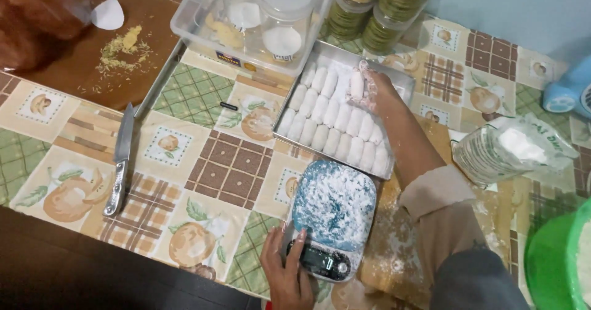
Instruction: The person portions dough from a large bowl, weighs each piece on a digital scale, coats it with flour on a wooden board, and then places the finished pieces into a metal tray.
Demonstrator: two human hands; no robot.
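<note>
Right hand: floured, reached out over the far end of the metal tray; fingers curled together around one white dough roll, which stands on end above the top row.
Left hand: resting on the near-left corner of the kitchen scale; fingers together and laid flat, fingertips touching the dark display strip, clamped on nothing.
Scale: blue top dusted thick with white flour, just near of the tray, between the two hands.
Dough rolls: laid side by side in rows that fill the tray, directly under and to the near side of the right fingers.
Flour bag: open, lying to the right of the right forearm, apart from it.
Knife: on the patterned tablecloth, well left of the left fingers.
Clear plastic box: holds lidded jars, just beyond the tray, left of the right fingers.
Wooden board: far left, with yellow crumbs on it.
</note>
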